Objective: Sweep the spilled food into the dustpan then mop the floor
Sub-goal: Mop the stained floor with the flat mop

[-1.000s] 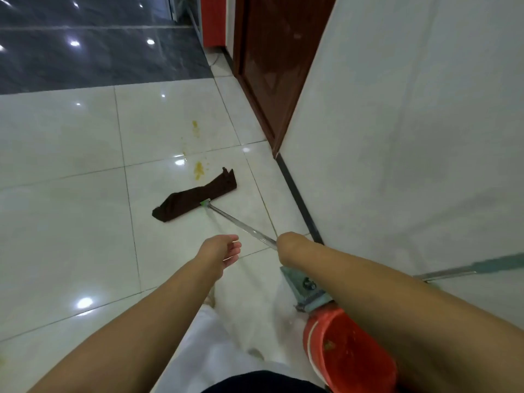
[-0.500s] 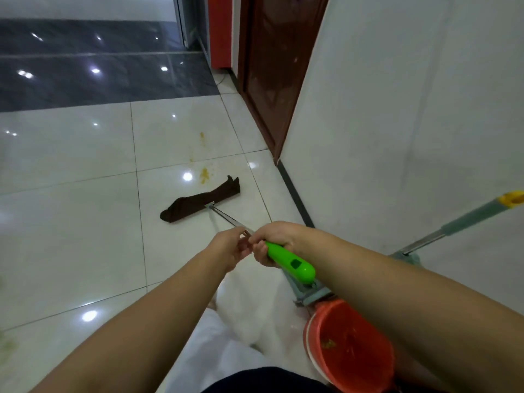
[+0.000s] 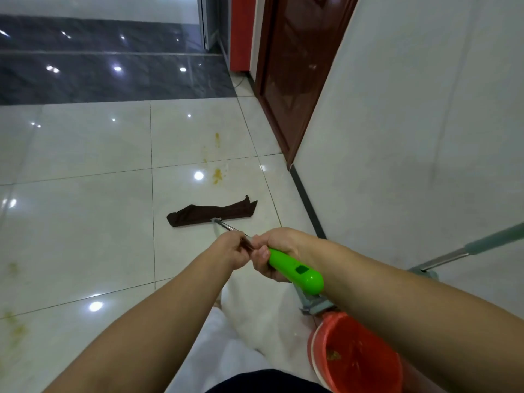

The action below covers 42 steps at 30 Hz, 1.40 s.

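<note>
Both hands hold a flat mop. My right hand (image 3: 276, 252) grips its green handle (image 3: 297, 270). My left hand (image 3: 231, 251) is closed on the metal pole (image 3: 226, 226) just ahead of it. The brown mop head (image 3: 211, 212) lies flat on the white tile floor, in front of my hands. Yellow food stains (image 3: 217, 175) mark the tiles just beyond the mop head, with smaller spots (image 3: 217, 139) farther on. More yellow smears (image 3: 14, 321) show at the left edge.
A white wall (image 3: 411, 137) runs along the right, with a dark brown door (image 3: 295, 66) farther ahead. A red bucket (image 3: 354, 355) with yellow scraps stands at my lower right. Behind my right arm leans a grey-handled tool (image 3: 442, 256). Dark tiles (image 3: 99, 78) begin farther away.
My left hand closed on the pole next to my right hand, and the green handle came into view. The mop head turned flatter and now lies a little nearer the stain.
</note>
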Available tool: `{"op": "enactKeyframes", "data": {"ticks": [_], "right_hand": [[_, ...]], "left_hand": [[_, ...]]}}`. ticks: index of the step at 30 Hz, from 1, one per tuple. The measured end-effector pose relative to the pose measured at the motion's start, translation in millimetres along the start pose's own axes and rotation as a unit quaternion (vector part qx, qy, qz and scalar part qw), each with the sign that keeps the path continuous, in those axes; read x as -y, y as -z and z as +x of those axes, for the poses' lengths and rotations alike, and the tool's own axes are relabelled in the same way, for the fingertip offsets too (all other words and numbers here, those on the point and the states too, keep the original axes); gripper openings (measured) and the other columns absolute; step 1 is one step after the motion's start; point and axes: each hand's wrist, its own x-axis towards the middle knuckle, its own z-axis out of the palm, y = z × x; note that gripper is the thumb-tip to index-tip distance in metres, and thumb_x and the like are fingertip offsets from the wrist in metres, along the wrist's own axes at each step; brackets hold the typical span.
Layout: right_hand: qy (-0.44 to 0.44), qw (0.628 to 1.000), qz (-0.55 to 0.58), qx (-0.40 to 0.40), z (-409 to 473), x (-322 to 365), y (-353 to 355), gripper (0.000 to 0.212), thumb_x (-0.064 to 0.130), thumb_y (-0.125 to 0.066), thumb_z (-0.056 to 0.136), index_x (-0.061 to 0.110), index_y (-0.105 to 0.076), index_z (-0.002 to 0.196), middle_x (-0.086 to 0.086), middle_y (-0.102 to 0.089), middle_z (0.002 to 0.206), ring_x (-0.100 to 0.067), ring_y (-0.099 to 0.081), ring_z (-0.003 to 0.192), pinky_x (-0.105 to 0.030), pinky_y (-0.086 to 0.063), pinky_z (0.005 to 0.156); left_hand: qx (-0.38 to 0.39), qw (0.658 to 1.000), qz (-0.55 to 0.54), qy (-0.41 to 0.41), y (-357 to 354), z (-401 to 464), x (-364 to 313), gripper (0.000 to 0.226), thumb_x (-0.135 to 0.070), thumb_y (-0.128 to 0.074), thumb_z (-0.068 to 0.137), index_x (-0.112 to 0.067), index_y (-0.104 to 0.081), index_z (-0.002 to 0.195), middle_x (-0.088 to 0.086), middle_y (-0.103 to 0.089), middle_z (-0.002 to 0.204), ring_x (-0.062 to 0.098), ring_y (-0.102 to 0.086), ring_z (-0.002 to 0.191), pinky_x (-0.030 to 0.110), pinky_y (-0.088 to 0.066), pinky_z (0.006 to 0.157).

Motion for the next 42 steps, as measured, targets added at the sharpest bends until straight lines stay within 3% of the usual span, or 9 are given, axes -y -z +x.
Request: {"op": "enactKeyframes", "data": {"ticks": [11, 16, 23, 29, 31, 33, 36, 39, 42], "right_hand": [[0.019, 0.999, 0.025, -0.033, 40.3, 61.5, -27.6, 0.028, 0.006, -0.044, 0.096, 0.010, -0.049, 0.069, -0.003, -0.039, 0.046, -0.007, -0.034, 0.020, -0.007, -0.029, 0.026], [0.024, 0.998, 0.031, -0.044, 68.4, 111.5, -39.7, 0.023, 0.003, -0.043, 0.094, 0.016, -0.054, 0.078, -0.003, -0.040, 0.060, -0.008, -0.035, 0.021, -0.009, -0.030, 0.026], [0.045, 0.996, 0.054, -0.051, 107.9, 200.0, -61.2, 0.025, 0.001, -0.046, 0.092, 0.022, -0.059, 0.085, -0.005, -0.047, 0.062, -0.007, -0.037, 0.023, -0.009, -0.032, 0.028], [0.041, 0.996, 0.067, -0.045, 146.3, 285.1, -94.2, 0.029, 0.003, -0.044, 0.094, 0.027, -0.055, 0.082, -0.004, -0.047, 0.064, -0.007, -0.037, 0.021, -0.007, -0.031, 0.028], [0.048, 0.995, 0.072, -0.045, 159.8, 314.4, -106.8, 0.032, 0.002, -0.043, 0.095, 0.032, -0.055, 0.090, -0.005, -0.049, 0.064, -0.007, -0.036, 0.020, -0.006, -0.031, 0.028], [0.057, 0.994, 0.078, -0.049, 173.0, 341.5, -116.8, 0.037, 0.002, -0.044, 0.094, 0.038, -0.047, 0.105, -0.007, -0.053, 0.053, -0.008, -0.037, 0.020, -0.006, -0.032, 0.029], [0.063, 0.993, 0.084, -0.056, 190.4, 374.7, -125.9, 0.041, 0.002, -0.044, 0.094, 0.039, -0.041, 0.111, -0.007, -0.053, 0.036, -0.008, -0.037, 0.020, -0.007, -0.033, 0.030], [0.062, 0.992, 0.096, -0.057, 199.8, 394.9, -130.2, 0.039, 0.002, -0.045, 0.094, 0.036, -0.041, 0.113, -0.008, -0.057, 0.049, -0.008, -0.038, 0.021, -0.007, -0.034, 0.031], [0.059, 0.989, 0.127, -0.047, 194.3, 397.7, -127.2, 0.042, 0.003, -0.044, 0.095, 0.035, -0.047, 0.122, -0.006, -0.053, 0.066, -0.007, -0.039, 0.022, -0.007, -0.034, 0.031]], "left_hand": [[-0.024, 0.999, -0.023, 0.013, 4.3, 54.8, -75.4, 0.026, 0.004, -0.023, 0.096, 0.000, -0.036, 0.073, 0.011, -0.038, 0.073, 0.020, -0.042, 0.061, 0.023, -0.046, 0.032], [-0.039, 0.999, -0.003, 0.015, -1.6, 90.9, -125.2, 0.019, 0.001, -0.025, 0.096, -0.001, -0.038, 0.111, 0.012, -0.045, 0.072, 0.020, -0.045, 0.058, 0.025, -0.047, 0.033], [-0.045, 0.999, 0.008, 0.011, -12.0, 145.5, -215.9, 0.026, -0.002, -0.026, 0.097, -0.004, -0.035, 0.121, 0.012, -0.047, 0.073, 0.018, -0.047, 0.056, 0.022, -0.048, 0.036], [-0.057, 0.997, 0.042, 0.006, -19.2, 184.2, -305.3, 0.024, -0.003, -0.025, 0.097, -0.001, -0.035, 0.118, 0.012, -0.048, 0.071, 0.016, -0.047, 0.055, 0.021, -0.046, 0.034], [-0.054, 0.996, 0.068, 0.005, -21.4, 191.4, -336.1, 0.019, -0.003, -0.026, 0.098, 0.001, -0.036, 0.113, 0.011, -0.048, 0.069, 0.018, -0.049, 0.052, 0.021, -0.043, 0.030], [-0.056, 0.993, 0.102, 0.005, -25.1, 195.9, -365.5, 0.015, -0.004, -0.028, 0.099, 0.003, -0.039, 0.107, 0.011, -0.047, 0.068, 0.021, -0.053, 0.046, 0.021, -0.040, 0.026], [-0.062, 0.986, 0.152, 0.009, -30.9, 203.8, -401.6, 0.022, -0.005, -0.027, 0.101, 0.004, -0.043, 0.088, 0.012, -0.043, 0.068, 0.022, -0.054, 0.033, 0.019, -0.034, 0.021], [-0.073, 0.984, 0.164, 0.007, -34.7, 213.4, -422.2, 0.015, -0.007, -0.028, 0.103, 0.002, -0.039, 0.100, 0.012, -0.040, 0.066, 0.022, -0.053, 0.030, 0.017, -0.032, 0.020], [-0.062, 0.987, 0.150, 0.003, -36.8, 221.3, -423.7, 0.011, -0.006, -0.028, 0.102, -0.001, -0.037, 0.106, 0.012, -0.042, 0.067, 0.019, -0.056, 0.037, 0.019, -0.042, 0.027]]}}
